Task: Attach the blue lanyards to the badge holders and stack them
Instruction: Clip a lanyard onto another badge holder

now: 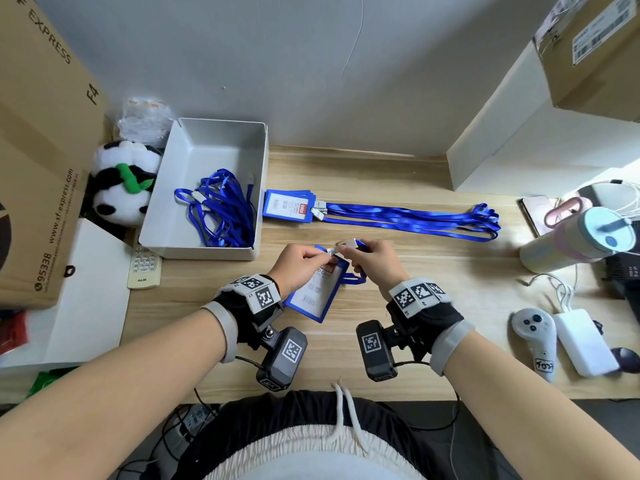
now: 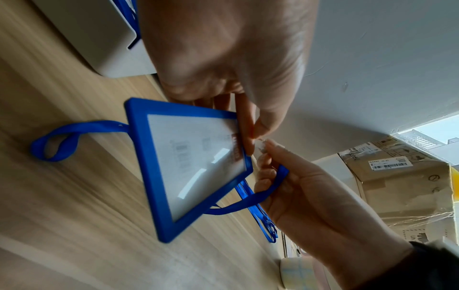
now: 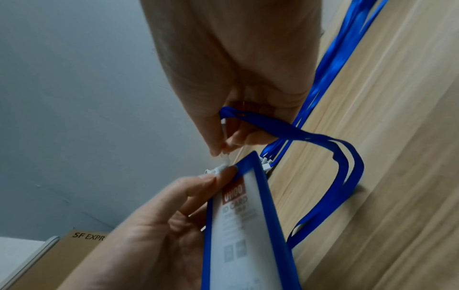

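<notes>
My left hand [image 1: 304, 259] grips the top edge of a blue badge holder [image 1: 317, 289] [image 2: 198, 168] [image 3: 244, 225], lifted at a slant over the table. My right hand [image 1: 369, 254] pinches the white clip [image 1: 349, 243] [image 3: 223, 157] of a blue lanyard [image 1: 356, 277] [image 3: 345, 186] right at the holder's top tab. The strap loops down onto the table behind the holder. A stack of finished badge holders [image 1: 289, 206] lies beyond, straps [image 1: 412, 220] stretched to the right. Several loose lanyards [image 1: 218, 209] lie in the white tray [image 1: 207, 140].
A plush panda [image 1: 121, 188] and a remote [image 1: 143, 265] sit left of the tray, beside a cardboard box [image 1: 38, 133]. At the right stand a tumbler [image 1: 571, 240], a phone [image 1: 536, 209], a controller [image 1: 535, 337], a white power bank [image 1: 585, 341] and cables.
</notes>
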